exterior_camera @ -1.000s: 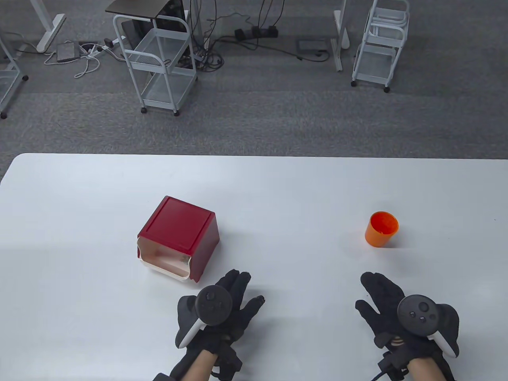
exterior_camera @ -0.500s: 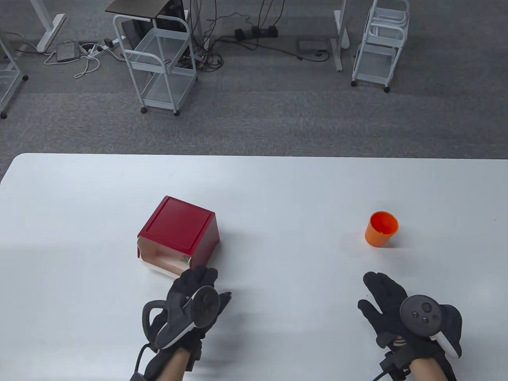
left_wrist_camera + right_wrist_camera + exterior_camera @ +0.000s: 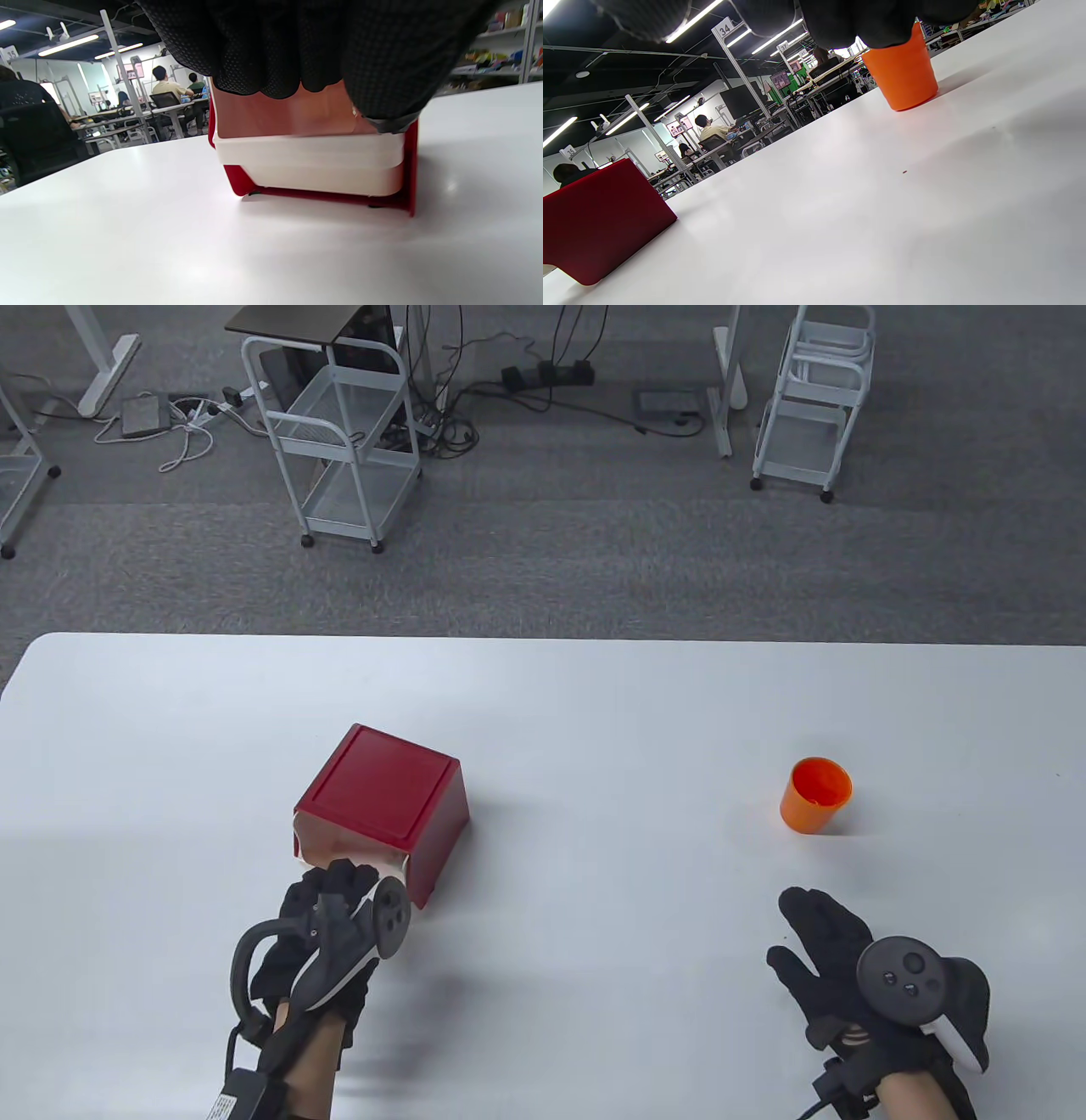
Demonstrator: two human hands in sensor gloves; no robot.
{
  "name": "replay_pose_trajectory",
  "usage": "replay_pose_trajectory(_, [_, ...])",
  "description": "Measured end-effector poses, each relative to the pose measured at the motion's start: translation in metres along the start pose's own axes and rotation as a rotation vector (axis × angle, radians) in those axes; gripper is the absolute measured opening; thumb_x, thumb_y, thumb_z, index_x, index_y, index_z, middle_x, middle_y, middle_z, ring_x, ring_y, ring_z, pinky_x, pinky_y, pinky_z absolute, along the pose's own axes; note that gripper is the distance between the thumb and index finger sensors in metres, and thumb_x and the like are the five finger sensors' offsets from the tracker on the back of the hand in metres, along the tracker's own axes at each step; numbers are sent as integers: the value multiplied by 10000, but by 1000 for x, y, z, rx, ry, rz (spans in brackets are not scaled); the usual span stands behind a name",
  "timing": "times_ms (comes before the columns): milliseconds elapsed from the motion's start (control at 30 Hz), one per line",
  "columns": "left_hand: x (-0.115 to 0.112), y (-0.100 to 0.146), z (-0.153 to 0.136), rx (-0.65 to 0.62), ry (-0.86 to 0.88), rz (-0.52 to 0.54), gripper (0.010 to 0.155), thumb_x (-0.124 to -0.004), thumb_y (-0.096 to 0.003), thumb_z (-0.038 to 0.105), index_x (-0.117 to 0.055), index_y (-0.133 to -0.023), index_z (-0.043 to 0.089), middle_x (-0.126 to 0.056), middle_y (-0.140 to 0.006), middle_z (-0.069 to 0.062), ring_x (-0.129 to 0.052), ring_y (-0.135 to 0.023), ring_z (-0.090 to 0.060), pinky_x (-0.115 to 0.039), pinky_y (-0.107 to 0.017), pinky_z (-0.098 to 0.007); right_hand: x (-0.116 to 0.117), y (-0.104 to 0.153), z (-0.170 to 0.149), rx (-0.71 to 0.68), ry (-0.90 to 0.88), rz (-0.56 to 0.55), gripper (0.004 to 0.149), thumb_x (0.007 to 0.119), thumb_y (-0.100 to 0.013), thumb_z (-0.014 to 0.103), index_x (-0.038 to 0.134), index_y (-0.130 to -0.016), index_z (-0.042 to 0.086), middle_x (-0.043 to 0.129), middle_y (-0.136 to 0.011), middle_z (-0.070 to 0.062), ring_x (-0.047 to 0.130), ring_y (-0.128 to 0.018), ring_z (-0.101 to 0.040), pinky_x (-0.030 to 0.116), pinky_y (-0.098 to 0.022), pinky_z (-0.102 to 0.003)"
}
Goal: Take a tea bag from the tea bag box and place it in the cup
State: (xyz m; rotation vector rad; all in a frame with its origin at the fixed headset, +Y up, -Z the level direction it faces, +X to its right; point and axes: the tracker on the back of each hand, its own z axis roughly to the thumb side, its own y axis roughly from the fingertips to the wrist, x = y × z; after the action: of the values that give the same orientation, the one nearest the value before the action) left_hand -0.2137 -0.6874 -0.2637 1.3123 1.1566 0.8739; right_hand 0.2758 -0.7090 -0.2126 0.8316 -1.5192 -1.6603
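The red tea bag box (image 3: 382,789) stands left of the table's middle, its front facing me. The left wrist view shows its white drawer (image 3: 309,165) under a translucent flap (image 3: 284,118). My left hand (image 3: 331,891), turned on its side, is at the box's front, and its fingers (image 3: 275,51) hang right before the flap with nothing in them. The orange cup (image 3: 814,796) stands upright on the right and also shows in the right wrist view (image 3: 903,72). My right hand (image 3: 814,925) rests flat and empty on the table, just short of the cup. No tea bag is visible.
The white table (image 3: 594,704) has its far edge behind the box and cup. Beyond it, on the grey floor, stand wire trolleys (image 3: 339,432) and cables. The box's red side also shows in the right wrist view (image 3: 598,216).
My left hand has moved left and forward from the table's middle to the box's front and rolled onto its side. The right hand has barely moved.
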Motion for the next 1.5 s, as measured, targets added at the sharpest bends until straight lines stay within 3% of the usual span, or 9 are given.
replay_pose_trajectory(467, [-25,-32,17,41,-66,-41,547,-894,-408,412,-750,-931,476,-770,-1105,188,-754,-1057,-130,-669,-819,-307,-1,0,-1,8,-8,-4,683,682,-461,563,523,-1033,226,539,-1099,-220,585,-948,-527,535,-688,-637])
replay_pose_trajectory(800, [-29,-32,14,52,-41,56,470,-884,-400,397,-811,-852,499,-845,-1030,218,-819,-1004,-99,-709,-794,-285,-1,0,-2,12,-11,-2,681,681,-461,561,523,-1033,227,539,-1100,-218,580,-950,-529,535,-687,-637])
replay_pose_trajectory(1500, [-34,-22,5,0,-44,86,464,-892,-378,389,-837,-829,484,-885,-993,202,-855,-971,-112,-735,-768,-296,0,0,-3,22,-8,6,680,681,-461,559,527,-1032,224,540,-1098,-221,579,-951,-528,535,-687,-637])
